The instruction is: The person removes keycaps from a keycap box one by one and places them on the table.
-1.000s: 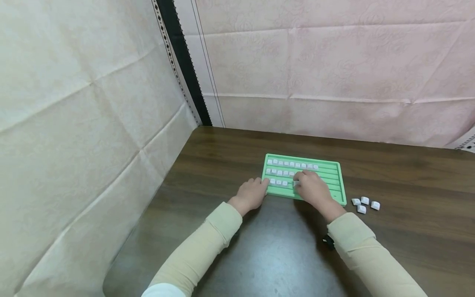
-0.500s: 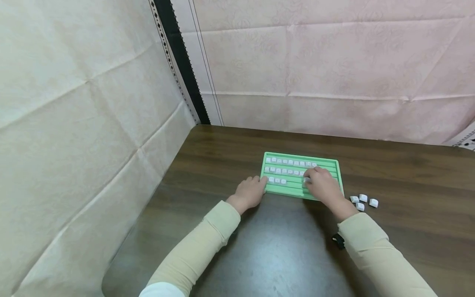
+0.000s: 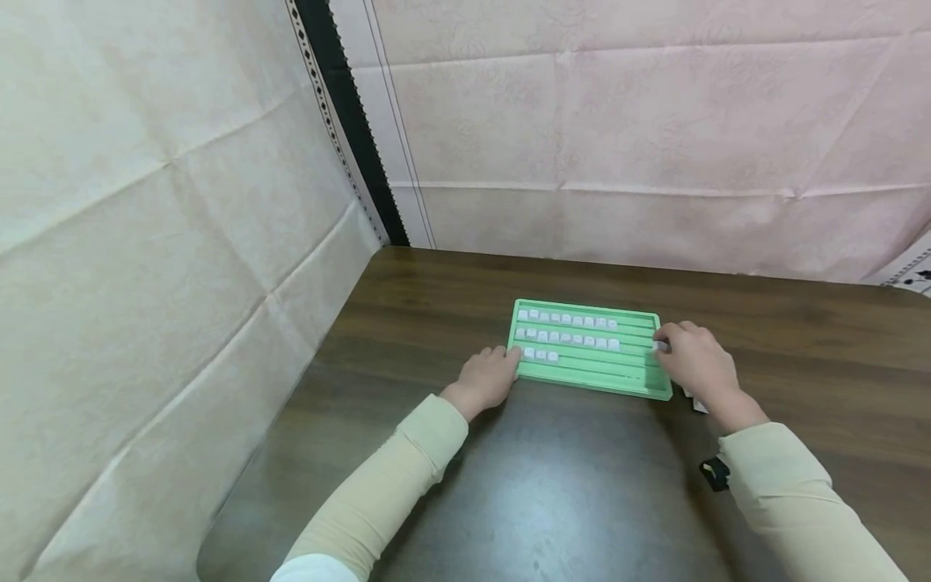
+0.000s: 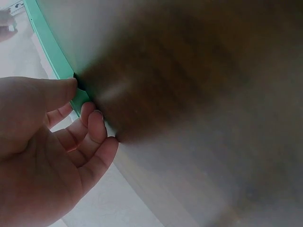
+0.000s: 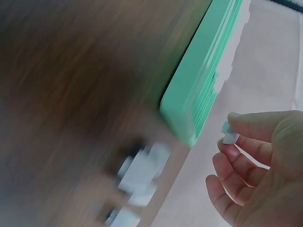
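Note:
A green ridged tray lies on the table, with rows of small white keycaps along its upper and middle grooves and a short row at the lower left. My left hand grips the tray's left front corner; in the left wrist view its thumb lies against the green rim. At the tray's right edge, my right hand pinches one white keycap between thumb and forefinger, above the table. Its other fingers are loosely bent.
Loose white keycaps lie on the table just right of the tray, mostly hidden by my right hand in the head view. Pale cloth walls rise behind and at the left of the brown wooden table.
My right hand has moved right, from over the tray's lower grooves to its right edge, with a keycap in its fingers. My left hand stays on the tray's corner.

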`<state>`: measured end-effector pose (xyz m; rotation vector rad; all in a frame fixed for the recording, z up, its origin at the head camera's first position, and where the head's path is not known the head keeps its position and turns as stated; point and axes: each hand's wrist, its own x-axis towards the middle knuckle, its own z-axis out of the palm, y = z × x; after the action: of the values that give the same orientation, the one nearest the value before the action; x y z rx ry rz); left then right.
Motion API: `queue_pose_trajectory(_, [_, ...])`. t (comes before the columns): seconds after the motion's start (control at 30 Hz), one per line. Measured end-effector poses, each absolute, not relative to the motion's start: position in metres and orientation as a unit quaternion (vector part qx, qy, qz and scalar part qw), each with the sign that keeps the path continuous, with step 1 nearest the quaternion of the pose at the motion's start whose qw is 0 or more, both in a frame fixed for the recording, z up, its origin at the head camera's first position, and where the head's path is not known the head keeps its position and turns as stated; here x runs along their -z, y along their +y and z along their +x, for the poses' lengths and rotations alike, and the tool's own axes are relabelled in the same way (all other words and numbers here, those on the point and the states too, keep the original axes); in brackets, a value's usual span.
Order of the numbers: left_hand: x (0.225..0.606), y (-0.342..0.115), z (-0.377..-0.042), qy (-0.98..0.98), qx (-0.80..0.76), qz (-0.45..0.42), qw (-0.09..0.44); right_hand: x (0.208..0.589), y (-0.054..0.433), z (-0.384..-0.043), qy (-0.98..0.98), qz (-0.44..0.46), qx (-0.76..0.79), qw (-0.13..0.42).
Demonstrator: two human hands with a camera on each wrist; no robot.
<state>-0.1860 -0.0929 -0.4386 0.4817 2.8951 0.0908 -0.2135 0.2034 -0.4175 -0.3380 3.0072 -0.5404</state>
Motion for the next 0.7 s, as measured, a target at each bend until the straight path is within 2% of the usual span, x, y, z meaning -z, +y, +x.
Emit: queue_pose_trajectory(0.7, [0.441,-0.093,-0.186,0.98,-0.032,0.171,0.093,0.435,0.245,-0.211,0.984,-0.085,0.142,0.067])
